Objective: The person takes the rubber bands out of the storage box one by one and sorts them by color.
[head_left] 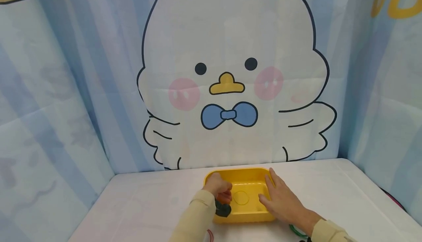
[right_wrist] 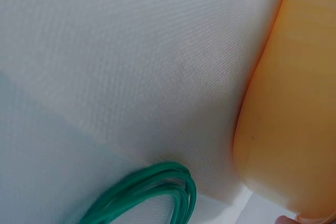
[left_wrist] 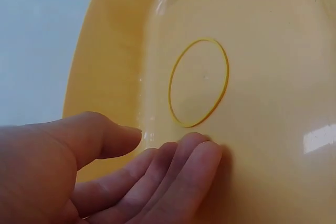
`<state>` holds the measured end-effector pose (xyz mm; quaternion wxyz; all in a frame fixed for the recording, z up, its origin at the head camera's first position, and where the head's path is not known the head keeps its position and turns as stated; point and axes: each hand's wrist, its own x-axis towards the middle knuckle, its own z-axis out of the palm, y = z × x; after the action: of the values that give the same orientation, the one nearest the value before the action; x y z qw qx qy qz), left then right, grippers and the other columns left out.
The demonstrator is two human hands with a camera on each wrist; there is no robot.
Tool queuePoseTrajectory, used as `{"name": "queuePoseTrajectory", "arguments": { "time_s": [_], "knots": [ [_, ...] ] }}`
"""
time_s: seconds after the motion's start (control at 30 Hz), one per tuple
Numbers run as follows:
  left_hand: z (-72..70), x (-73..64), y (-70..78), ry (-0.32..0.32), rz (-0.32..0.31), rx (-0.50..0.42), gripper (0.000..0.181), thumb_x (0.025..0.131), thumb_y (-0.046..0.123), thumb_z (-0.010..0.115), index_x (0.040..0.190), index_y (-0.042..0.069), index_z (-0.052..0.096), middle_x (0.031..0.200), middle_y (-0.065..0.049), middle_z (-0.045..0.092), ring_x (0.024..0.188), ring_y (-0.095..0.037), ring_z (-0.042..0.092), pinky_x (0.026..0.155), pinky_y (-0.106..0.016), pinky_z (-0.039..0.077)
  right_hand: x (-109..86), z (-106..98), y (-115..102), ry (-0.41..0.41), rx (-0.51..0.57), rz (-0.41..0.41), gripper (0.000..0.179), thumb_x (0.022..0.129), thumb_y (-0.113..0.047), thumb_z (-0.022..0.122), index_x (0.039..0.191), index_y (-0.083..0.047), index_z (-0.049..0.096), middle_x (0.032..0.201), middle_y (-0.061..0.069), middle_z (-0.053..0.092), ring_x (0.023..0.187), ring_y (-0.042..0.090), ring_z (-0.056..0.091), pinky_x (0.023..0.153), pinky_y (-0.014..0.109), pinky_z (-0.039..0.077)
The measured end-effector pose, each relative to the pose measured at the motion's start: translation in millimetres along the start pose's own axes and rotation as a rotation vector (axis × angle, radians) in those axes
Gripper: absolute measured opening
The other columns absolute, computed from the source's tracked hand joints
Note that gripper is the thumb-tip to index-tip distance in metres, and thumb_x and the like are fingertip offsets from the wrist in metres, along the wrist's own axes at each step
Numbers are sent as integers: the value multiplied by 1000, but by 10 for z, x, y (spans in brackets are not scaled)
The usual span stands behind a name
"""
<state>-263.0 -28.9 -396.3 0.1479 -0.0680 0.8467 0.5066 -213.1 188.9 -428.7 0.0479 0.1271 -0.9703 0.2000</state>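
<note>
A shallow yellow plastic bin [head_left: 244, 218] stands on the white table, with a thin yellow ring like a rubber band [left_wrist: 228, 72] lying flat on its floor. My left hand [head_left: 220, 187] reaches into the bin at its left side. In the left wrist view its fingers [left_wrist: 184, 177] are loosely bent just beside the ring, thumb apart from them, nothing between. At the bin's right side is my right hand [head_left: 283, 201], fingers spread and reaching over the rim. The right wrist view shows the bin's outer wall [right_wrist: 289, 119] and only a fingertip at the bottom edge.
Green loops [right_wrist: 176, 174] lie on the table close to the bin's right side, below my right wrist. A thin red loop [head_left: 211, 235] lies in front of the bin. Behind the table hangs a curtain [head_left: 227, 143] printed with a cartoon bird.
</note>
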Motion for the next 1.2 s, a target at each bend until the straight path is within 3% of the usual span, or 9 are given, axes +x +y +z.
{"name": "queuePoseTrajectory", "arguments": {
  "time_s": [0.53, 1.03, 1.2],
  "knots": [
    [80, 12, -7, 9, 8, 7, 24, 80, -8, 72, 96, -9, 54, 69, -21, 73, 62, -27, 74, 51, -28, 58, 19, 8, 4, -12, 13, 26, 72, 99, -39, 48, 148, 12, 32, 163, 29, 10, 145, 49, 26, 116, 63, 28],
    [130, 30, 22, 45, 3, 73, 19, 76, -5, 79, 78, -6, 60, 68, -19, 73, 62, -25, 74, 49, -25, 56, 24, 13, 14, -13, 2, 20, 71, 99, -39, 47, 147, 12, 33, 162, 29, 11, 144, 48, 28, 116, 62, 28],
    [159, 29, 44, 60, 5, 99, 23, 77, -6, 78, 81, -3, 55, 67, -18, 73, 62, -25, 75, 49, -24, 56, 17, 6, 11, -16, 4, 24, 72, 99, -39, 48, 148, 12, 33, 162, 29, 11, 144, 48, 28, 116, 62, 28]
  ]
}}
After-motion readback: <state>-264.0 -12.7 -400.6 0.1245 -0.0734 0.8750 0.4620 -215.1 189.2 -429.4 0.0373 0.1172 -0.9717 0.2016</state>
